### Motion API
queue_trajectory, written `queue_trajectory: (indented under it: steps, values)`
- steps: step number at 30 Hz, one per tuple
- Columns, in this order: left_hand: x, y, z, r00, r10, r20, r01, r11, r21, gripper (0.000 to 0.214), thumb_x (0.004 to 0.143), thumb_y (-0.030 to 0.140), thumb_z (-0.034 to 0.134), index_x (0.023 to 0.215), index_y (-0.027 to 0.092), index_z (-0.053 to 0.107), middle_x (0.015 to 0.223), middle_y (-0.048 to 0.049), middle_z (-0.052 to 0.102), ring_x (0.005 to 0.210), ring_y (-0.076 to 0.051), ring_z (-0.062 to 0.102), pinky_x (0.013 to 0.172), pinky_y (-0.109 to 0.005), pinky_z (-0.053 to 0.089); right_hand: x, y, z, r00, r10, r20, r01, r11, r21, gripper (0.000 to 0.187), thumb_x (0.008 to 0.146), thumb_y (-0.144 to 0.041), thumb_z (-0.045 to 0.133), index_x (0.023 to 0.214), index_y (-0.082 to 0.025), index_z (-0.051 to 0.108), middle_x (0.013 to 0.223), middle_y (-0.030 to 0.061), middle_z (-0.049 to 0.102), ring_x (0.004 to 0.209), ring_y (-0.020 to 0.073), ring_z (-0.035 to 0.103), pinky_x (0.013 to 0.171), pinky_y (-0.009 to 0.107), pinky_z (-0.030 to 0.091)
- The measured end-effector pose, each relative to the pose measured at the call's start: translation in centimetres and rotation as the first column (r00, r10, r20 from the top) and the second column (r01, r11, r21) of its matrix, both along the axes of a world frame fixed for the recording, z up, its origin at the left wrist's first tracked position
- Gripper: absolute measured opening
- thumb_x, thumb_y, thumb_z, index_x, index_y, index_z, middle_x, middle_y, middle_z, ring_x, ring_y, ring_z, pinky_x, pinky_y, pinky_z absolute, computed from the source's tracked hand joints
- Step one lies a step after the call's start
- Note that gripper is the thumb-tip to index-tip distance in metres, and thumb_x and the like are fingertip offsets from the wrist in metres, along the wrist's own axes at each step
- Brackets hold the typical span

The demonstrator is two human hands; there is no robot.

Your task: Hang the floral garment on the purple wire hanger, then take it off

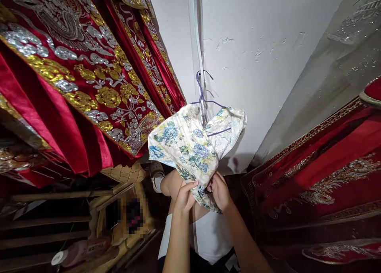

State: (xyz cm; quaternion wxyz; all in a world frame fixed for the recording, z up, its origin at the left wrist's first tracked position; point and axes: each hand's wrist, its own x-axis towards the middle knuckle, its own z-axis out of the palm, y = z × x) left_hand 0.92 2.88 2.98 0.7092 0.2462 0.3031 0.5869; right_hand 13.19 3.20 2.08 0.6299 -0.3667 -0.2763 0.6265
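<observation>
A cream blouse with blue and yellow flowers (196, 146) hangs from a purple wire hanger (201, 94) in front of me. The hanger's hook is up against a pale vertical strap or pole (195, 35). My left hand (185, 195) pinches the lower left part of the blouse, thumb on top of the fabric. On the other side, my right hand (219, 190) has its fingers closed on the lower right edge; the fingertips are partly hidden in the folds. The blouse's right shoulder stands out from the hanger, showing its pale inside.
Red garments with gold and silver sequins (110, 90) hang at the left, and a red embroidered garment (321, 177) at the right. A bamboo rack (101, 209) stands lower left, with a bottle with a white cap (80, 252) on it. Behind is a white wall (253, 58).
</observation>
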Motion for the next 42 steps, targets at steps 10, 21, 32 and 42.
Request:
queue_trajectory:
  steps: [10, 21, 32, 42]
  values:
    - [0.0, 0.1, 0.0, 1.000, -0.010, 0.007, 0.010, 0.999, -0.038, 0.069, 0.055, 0.020, 0.089, 0.122, 0.022, 0.072, 0.115, -0.0090, 0.078, 0.121, -0.037, 0.068, 0.103, -0.045, 0.055, 1.1, -0.4, 1.4, 0.999, -0.041, 0.036, 0.041, 0.999, -0.010, 0.037, 0.073, -0.052, 0.079, 0.070, -0.021, 0.058, 0.053, -0.0061, 0.046, 0.047, 0.0089, 0.035, 0.046, 0.024, 0.025]
    - [-1.2, 1.5, -1.1, 0.725, 0.673, -0.145, -0.651, 0.739, 0.174, 0.041, 0.073, 0.027, 0.085, 0.111, 0.029, 0.068, 0.128, -0.0044, 0.067, 0.127, -0.023, 0.060, 0.105, -0.029, 0.048, 3.2, -0.3, 1.3, 0.982, -0.182, 0.045, 0.185, 0.980, -0.071, 0.028, 0.074, -0.039, 0.068, 0.058, -0.021, 0.053, 0.051, -0.0052, 0.042, 0.047, 0.0082, 0.032, 0.045, 0.024, 0.023]
    - [1.5, 0.2, 0.3, 0.989, -0.018, 0.148, -0.003, 0.991, 0.135, 0.037, 0.077, 0.042, 0.080, 0.103, 0.017, 0.070, 0.103, -0.0110, 0.071, 0.093, -0.022, 0.068, 0.095, -0.039, 0.054, 1.9, -0.8, 1.5, 0.987, -0.002, 0.164, 0.021, 0.993, -0.115, 0.036, 0.070, -0.052, 0.076, 0.065, -0.017, 0.065, 0.052, -0.0056, 0.042, 0.047, 0.0070, 0.034, 0.046, 0.024, 0.022]
    - [1.8, 0.4, -1.0, 0.978, -0.205, 0.031, 0.205, 0.979, 0.017, 0.055, 0.091, 0.055, 0.069, 0.126, 0.013, 0.062, 0.097, -0.0133, 0.076, 0.086, -0.023, 0.071, 0.084, -0.034, 0.054, 2.5, -1.1, 2.1, 0.984, -0.014, 0.177, 0.032, 0.995, -0.095, 0.036, 0.072, -0.047, 0.074, 0.059, -0.020, 0.054, 0.049, -0.0075, 0.036, 0.045, 0.0063, 0.028, 0.044, 0.023, 0.021]
